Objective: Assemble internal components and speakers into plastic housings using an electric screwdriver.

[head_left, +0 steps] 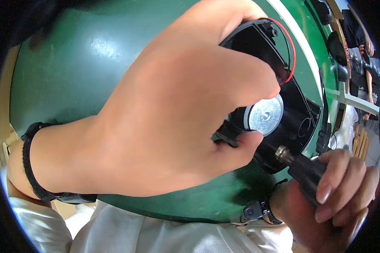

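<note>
My left hand (pixel 173 109) reaches over a black plastic housing (pixel 291 109). Its thumb and index finger close in on either side of a round silver disc (pixel 266 116), which looks like a speaker's magnet, inside the housing. Other fingers curl at the housing's far edge, mostly hidden. A red wire (pixel 292 50) loops along the housing's upper right side, with a black wire beside it. At lower right, my right hand (pixel 346 194) wraps round a black screwdriver (pixel 306 175), probably powered, whose metal nose (pixel 281 154) points toward the housing near the disc. Its bit is blurred.
The housing is over a green tabletop (pixel 71 80) with a white strip (pixel 302 38) beyond it. Black rounded parts (pixel 337 48) line the far right. Another person's arm and hand (pixel 369 46) show at the right rim, near a clear plastic bag (pixel 348 122).
</note>
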Available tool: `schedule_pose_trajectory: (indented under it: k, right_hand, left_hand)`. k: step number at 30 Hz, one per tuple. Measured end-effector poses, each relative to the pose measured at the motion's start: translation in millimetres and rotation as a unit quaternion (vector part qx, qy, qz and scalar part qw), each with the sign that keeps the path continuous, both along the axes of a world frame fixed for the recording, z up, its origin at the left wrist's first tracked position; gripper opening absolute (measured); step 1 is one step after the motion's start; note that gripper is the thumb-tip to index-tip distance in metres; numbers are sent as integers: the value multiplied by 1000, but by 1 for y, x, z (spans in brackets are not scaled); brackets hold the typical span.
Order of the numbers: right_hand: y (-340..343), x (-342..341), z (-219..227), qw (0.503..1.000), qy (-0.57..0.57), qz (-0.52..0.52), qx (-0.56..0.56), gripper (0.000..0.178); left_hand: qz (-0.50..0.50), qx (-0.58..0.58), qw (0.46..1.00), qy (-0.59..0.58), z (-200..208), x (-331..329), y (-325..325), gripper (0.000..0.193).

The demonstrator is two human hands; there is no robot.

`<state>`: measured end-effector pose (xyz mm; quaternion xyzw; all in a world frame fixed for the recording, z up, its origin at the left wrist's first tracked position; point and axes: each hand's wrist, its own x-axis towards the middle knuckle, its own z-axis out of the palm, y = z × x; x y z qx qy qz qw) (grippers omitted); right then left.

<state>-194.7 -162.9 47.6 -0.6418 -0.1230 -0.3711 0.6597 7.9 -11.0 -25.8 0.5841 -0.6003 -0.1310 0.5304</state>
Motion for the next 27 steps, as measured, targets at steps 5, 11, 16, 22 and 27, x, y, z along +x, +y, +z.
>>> schedule_pose_trajectory:
  k: [5, 11, 16, 22, 27]
  right_hand:
    - [4, 18, -6, 998, 45, 38, -36, 23]
    - [6, 18, -4, 989, 88, 93, -78, 26]
    - [36, 2, 14, 965, 245, -9, -91, 32]
    - [46, 27, -22, 980, 56, -172, -81, 29]
    - [28, 5, 31, 974, -13, -226, 30, 25]
  left_hand:
    - [-5, -18, 1000, 18, -2, 0, -2, 37]
    - [-2, -39, 999, 29, -4, -11, -15, 34]
    - [-1, -60, 998, 35, -6, -12, -16, 32]
    - [-7, -40, 999, 1, -6, -9, -19, 36]
    - [-23, 8, 999, 25, 0, -2, -16, 47]
